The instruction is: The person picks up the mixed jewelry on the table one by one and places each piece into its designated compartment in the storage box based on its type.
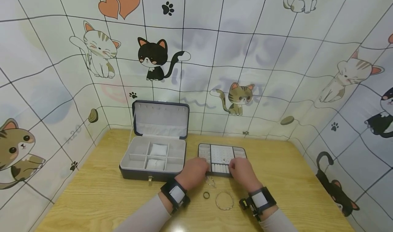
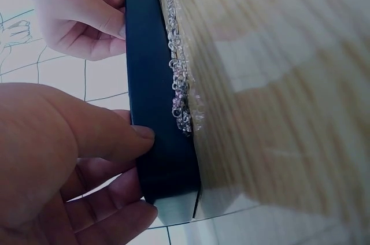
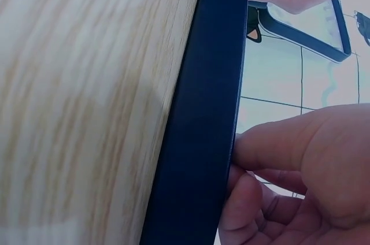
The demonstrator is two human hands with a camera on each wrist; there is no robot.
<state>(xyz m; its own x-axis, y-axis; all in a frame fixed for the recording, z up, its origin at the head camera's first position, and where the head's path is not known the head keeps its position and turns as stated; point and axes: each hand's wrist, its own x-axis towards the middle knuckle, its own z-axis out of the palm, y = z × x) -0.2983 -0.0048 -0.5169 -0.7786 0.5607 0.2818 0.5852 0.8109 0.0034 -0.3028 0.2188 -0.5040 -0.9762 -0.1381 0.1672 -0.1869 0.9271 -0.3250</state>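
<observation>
A shallow dark-sided jewelry tray (image 1: 221, 174) with pale lined compartments lies on the table, and both hands are at its front. My left hand (image 1: 193, 173) grips its left front corner, the thumb on the dark front wall (image 2: 156, 83) and the other fingers around the end. Near the right front corner, my right hand (image 1: 244, 173) pinches the edge between thumb and curled fingers, as the right wrist view shows. A sparkling silvery chain bracelet (image 2: 180, 89) lies along the foot of the front wall. Closer to me are a dark ring (image 1: 206, 195) and a thin bangle (image 1: 224, 209).
Left of the tray stands an open jewelry box (image 1: 135, 174), lid (image 1: 161, 117) raised, with two small white cushions (image 1: 159, 149) in its compartments and a clasp (image 1: 150, 180) in front. A cat-print sheet (image 1: 202, 54) hangs around the wooden table (image 1: 276, 177).
</observation>
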